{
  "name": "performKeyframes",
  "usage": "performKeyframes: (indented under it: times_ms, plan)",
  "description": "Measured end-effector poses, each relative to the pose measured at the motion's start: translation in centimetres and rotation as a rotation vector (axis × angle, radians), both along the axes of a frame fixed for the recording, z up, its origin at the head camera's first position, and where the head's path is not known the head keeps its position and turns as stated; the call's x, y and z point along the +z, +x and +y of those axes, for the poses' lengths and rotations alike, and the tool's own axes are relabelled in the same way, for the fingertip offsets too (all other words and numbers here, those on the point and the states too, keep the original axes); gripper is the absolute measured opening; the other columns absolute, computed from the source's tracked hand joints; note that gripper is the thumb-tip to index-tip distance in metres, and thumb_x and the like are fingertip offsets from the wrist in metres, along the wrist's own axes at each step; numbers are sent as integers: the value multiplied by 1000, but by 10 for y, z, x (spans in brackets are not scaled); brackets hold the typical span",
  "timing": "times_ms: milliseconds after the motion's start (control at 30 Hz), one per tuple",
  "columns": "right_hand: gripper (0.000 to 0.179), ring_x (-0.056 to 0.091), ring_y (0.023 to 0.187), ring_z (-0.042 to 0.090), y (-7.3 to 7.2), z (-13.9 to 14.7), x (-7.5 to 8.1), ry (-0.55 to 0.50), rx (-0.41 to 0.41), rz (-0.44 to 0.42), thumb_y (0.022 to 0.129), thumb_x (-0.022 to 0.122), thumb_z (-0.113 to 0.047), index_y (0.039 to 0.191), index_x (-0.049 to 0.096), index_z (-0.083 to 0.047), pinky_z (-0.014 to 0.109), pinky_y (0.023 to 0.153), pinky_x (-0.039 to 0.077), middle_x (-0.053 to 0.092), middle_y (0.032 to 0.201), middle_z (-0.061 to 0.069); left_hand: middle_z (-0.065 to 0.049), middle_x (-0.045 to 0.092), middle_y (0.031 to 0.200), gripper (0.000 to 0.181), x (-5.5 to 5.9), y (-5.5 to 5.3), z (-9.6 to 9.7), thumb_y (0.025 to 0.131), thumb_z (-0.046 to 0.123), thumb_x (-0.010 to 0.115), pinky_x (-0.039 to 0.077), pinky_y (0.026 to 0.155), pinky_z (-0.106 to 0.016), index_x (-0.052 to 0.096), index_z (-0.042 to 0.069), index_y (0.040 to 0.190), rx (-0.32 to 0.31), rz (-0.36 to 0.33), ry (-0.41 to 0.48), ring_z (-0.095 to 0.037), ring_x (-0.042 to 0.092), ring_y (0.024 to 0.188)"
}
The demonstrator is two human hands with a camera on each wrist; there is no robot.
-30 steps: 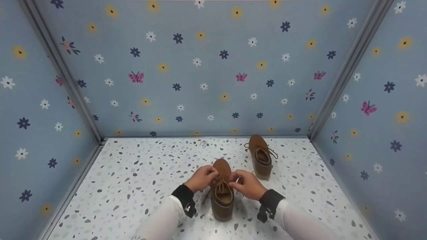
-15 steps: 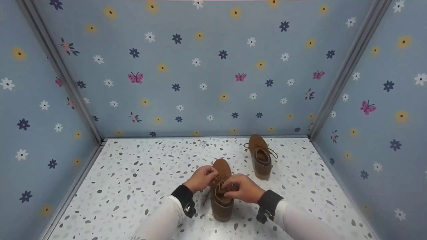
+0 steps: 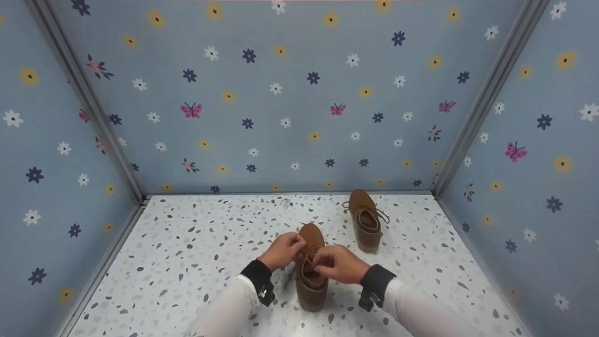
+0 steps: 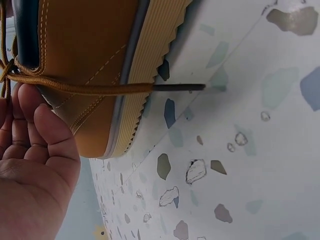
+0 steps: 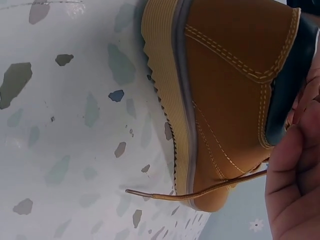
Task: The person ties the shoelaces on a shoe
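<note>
A brown lace-up shoe [image 3: 312, 297] stands on the speckled floor, toe pointing away. At the left side of its lacing, my left hand [image 3: 283, 250] has its fingers curled in and pinches the shoelace. My right hand [image 3: 345, 265] is over the shoe's opening, thumb and fingertips brought together on the lace. A knotted shoelace [image 4: 90, 90] trails across the shoe's side in the left wrist view, its dark tip hanging free. The other lace end [image 5: 210, 191] dangles past the sole in the right wrist view. Part of the right fingertips lies outside that view.
A second brown shoe [image 3: 367, 224], its lace in a bow, stands farther off to the right near the back wall. Blue flowered panels [image 3: 299, 93] enclose the floor at the back and both sides, with grey metal posts [image 3: 486, 93] at the corners.
My right hand has moved left and slightly nearer, from the shoe's right side to over its opening. My left hand stays at the lacing. Both shoes have stayed in place.
</note>
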State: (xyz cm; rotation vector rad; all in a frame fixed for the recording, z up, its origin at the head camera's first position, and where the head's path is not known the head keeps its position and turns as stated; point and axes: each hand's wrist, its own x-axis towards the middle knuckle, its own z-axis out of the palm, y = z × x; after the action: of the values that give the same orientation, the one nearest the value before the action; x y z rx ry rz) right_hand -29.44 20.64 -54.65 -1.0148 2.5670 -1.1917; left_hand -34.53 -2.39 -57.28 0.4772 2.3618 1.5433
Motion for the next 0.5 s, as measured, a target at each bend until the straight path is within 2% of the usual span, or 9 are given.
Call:
performKeyframes:
  times_ms: [100, 333, 500]
  plan:
    - [8, 63, 76, 2, -1, 1, 1, 8, -26, -20, 94, 67, -5, 98, 73, -8, 21, 70, 54, 74, 88, 3, -5, 67, 90, 17, 0, 0, 0, 109, 20, 55, 53, 72, -26, 64, 6, 106, 1, 14, 14, -14, 65, 83]
    - [14, 58, 70, 2, -7, 5, 1, -10, -58, 23, 90, 63, 0, 90, 69, -12, 21, 65, 50, 69, 81, 3, -5, 67, 88, 16, 2, 0, 1, 108, 19, 56, 52, 70, -25, 65, 6, 105, 24, 52, 22, -25, 70, 86]
    - [10, 56, 65, 1, -11, 8, 2, -37, -92, 17, 96, 69, -12, 86, 69, -13, 20, 63, 48, 67, 76, 2, -6, 68, 88, 15, 4, 0, 0, 108, 18, 56, 52, 69, -25, 65, 6, 105, 28, 65, 24, -27, 71, 86]
